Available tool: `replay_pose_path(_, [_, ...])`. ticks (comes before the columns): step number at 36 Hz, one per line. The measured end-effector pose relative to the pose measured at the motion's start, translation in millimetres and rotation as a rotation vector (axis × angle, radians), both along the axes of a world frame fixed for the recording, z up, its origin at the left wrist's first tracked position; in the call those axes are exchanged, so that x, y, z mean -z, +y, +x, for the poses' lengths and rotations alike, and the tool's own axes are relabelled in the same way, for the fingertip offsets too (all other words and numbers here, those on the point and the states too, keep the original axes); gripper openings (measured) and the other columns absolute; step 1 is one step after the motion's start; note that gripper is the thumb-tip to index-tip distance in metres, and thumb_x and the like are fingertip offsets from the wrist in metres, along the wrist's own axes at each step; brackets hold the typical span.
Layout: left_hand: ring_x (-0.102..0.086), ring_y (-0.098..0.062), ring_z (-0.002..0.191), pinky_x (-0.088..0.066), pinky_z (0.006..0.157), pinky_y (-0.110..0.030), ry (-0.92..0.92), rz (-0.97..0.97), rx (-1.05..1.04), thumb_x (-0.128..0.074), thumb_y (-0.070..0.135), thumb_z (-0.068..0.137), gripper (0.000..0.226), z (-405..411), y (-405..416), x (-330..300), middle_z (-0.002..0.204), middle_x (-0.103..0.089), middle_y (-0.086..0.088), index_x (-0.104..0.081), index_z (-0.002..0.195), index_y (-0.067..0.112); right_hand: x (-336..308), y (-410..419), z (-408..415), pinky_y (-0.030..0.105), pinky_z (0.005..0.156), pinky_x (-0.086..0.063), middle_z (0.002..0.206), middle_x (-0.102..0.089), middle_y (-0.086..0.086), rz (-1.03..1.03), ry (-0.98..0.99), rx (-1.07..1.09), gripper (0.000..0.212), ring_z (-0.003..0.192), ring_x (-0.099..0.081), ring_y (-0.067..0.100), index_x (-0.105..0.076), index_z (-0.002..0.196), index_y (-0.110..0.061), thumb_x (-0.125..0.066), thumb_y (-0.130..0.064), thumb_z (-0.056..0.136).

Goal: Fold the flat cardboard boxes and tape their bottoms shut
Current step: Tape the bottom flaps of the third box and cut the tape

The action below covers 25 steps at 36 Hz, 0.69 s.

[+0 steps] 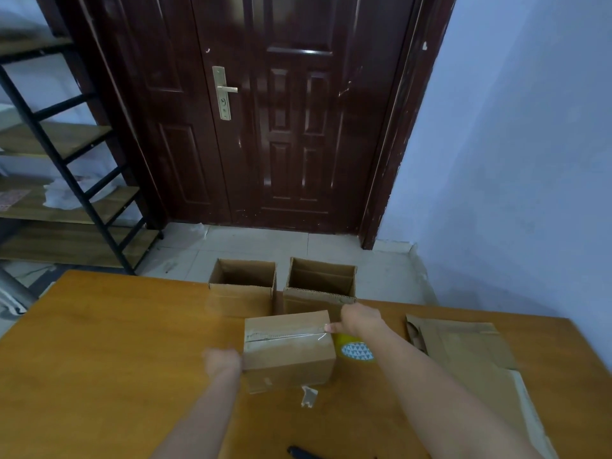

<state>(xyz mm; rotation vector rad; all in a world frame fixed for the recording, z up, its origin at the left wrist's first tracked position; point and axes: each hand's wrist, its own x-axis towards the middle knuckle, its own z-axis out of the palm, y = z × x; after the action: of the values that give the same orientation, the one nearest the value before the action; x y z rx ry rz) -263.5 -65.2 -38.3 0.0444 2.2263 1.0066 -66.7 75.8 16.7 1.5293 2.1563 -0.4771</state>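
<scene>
The head view shows a folded cardboard box (288,351) lying bottom-up near the middle of the wooden table (99,352), its long axis running left to right and a strip of clear tape (288,336) along the seam in that same direction. The left hand (222,361) — blurred, so I cannot tell how its fingers lie — sits against the box's left end, forearm reaching in from below. The right hand (359,320) is curled at the seam's right end, fingertips pinching the tape there, with a yellow tape roll (356,349) just beside the box under the wrist — two open boxes (281,286) stand behind.
</scene>
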Motion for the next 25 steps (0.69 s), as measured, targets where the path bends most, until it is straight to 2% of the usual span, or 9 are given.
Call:
replay_pose_path(3, [-0.050,-0.039,0.109,-0.044,0.093,-0.049,0.498,0.172,0.083,-0.051,0.009,0.094,0.024,14,-2,-10,0.115,-0.053,-0.024,-0.052,0.113,-0.006,1,-2,1,0.033,0.087,-0.046,0.108,-0.060,0.008,0.011,0.026,0.012,0.060,0.098,-0.059,0.023,-0.057,0.113,-0.011,-0.048,-0.064,0.086])
replay_pose_path(5, [-0.048,-0.027,0.121,-0.039,0.103,-0.039,0.691,0.304,0.386,-0.050,0.014,0.094,0.029,33,-4,-18,0.126,-0.053,-0.011,-0.055,0.120,0.002,2,-3,3,0.032,0.085,-0.046,0.102,-0.059,0.006,0.014,0.040,0.013,0.059,0.095,-0.059,0.022,-0.057,0.111,-0.011,-0.049,-0.064,0.086])
replay_pose_path(7, [-0.032,-0.018,0.138,-0.021,0.114,-0.031,0.775,0.292,0.771,-0.041,0.027,0.098,0.039,50,-2,-16,0.145,-0.041,0.001,-0.047,0.135,0.015,1,-4,4,0.031,0.083,-0.047,0.099,-0.059,0.005,0.017,0.046,0.009,0.059,0.092,-0.059,0.021,-0.058,0.110,-0.011,-0.051,-0.064,0.084])
replay_pose_path(9, [-0.001,-0.010,0.145,0.001,0.115,-0.029,0.836,0.126,1.079,-0.003,0.054,0.095,0.063,60,1,-13,0.156,-0.010,0.010,-0.019,0.149,0.025,-2,-4,5,0.031,0.081,-0.048,0.099,-0.060,0.005,0.018,0.046,0.009,0.058,0.090,-0.060,0.020,-0.059,0.108,-0.013,-0.054,-0.065,0.082])
replay_pose_path(10, [0.011,-0.008,0.142,0.009,0.114,-0.030,0.859,0.051,1.165,0.023,0.065,0.080,0.085,61,2,-10,0.153,0.005,0.012,-0.005,0.150,0.027,-3,-4,5,0.030,0.079,-0.048,0.099,-0.061,0.005,0.017,0.046,0.012,0.058,0.088,-0.060,0.019,-0.059,0.107,-0.013,-0.055,-0.065,0.081])
replay_pose_path(12, [0.020,-0.005,0.135,0.014,0.112,-0.030,0.868,-0.041,1.219,0.046,0.071,0.048,0.117,60,5,-7,0.148,0.016,0.013,0.006,0.149,0.028,-4,-3,6,0.028,0.074,-0.048,0.096,-0.061,0.003,0.016,0.058,0.023,0.058,0.085,-0.060,0.018,-0.059,0.105,-0.014,-0.057,-0.066,0.079])
replay_pose_path(14, [0.020,-0.005,0.134,0.013,0.112,-0.030,0.859,-0.069,1.236,0.045,0.075,0.042,0.124,57,6,-5,0.152,0.012,0.012,0.004,0.150,0.028,-6,-1,7,0.028,0.071,-0.049,0.095,-0.062,0.003,0.012,0.085,0.034,0.057,0.083,-0.060,0.017,-0.058,0.101,-0.015,-0.059,-0.066,0.077])
replay_pose_path(21, [0.016,-0.008,0.141,0.013,0.112,-0.030,0.859,-0.104,1.236,0.043,0.076,0.044,0.122,57,6,-7,0.159,0.006,0.008,0.008,0.150,0.027,-30,11,-2,0.028,0.066,-0.043,0.086,-0.058,0.001,-0.017,0.131,-0.006,0.046,0.081,-0.057,0.019,-0.059,0.093,-0.013,-0.061,-0.057,0.082])
replay_pose_path(25, [0.011,-0.008,0.144,0.010,0.114,-0.029,0.828,-0.084,1.218,0.023,0.077,0.060,0.105,57,5,-9,0.159,0.005,0.009,0.010,0.150,0.025,-56,18,-15,0.030,0.068,-0.043,0.077,-0.055,0.000,-0.050,0.152,-0.038,0.051,0.079,-0.055,0.020,-0.054,0.076,-0.012,-0.063,-0.062,0.078])
